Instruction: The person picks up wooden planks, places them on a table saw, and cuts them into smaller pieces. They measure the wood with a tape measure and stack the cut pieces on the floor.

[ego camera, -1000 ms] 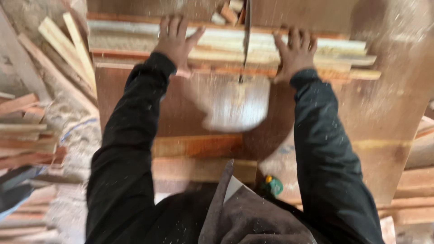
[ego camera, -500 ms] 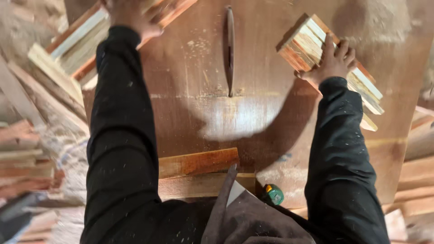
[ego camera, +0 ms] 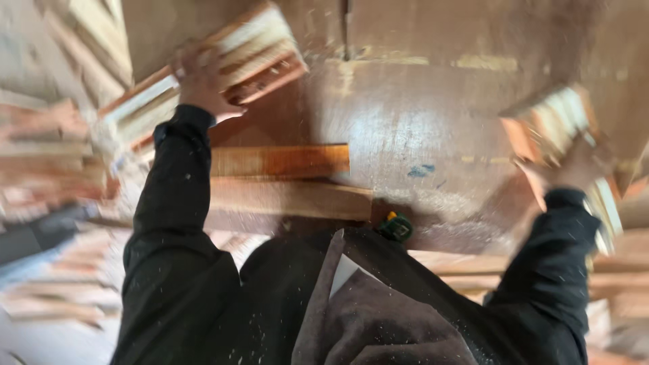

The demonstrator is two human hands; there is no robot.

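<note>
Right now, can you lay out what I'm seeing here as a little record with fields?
Setting: brown saw table dusted with sawdust
Left hand: grips a bundle of wooden strips, tilted, at the table's left
Right hand: holds a second, blurred bundle of strips at the right
Slot in table: between the bundles, top centre
Near edge: two wooden boards, a small green object
Left side: stacked wood offcuts

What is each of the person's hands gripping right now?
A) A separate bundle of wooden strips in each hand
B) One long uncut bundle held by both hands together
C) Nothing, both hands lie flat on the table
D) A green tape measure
A: the left hand grips one bundle of wooden strips at the left, while the right hand holds a separate, blurred bundle far off at the right.
</note>
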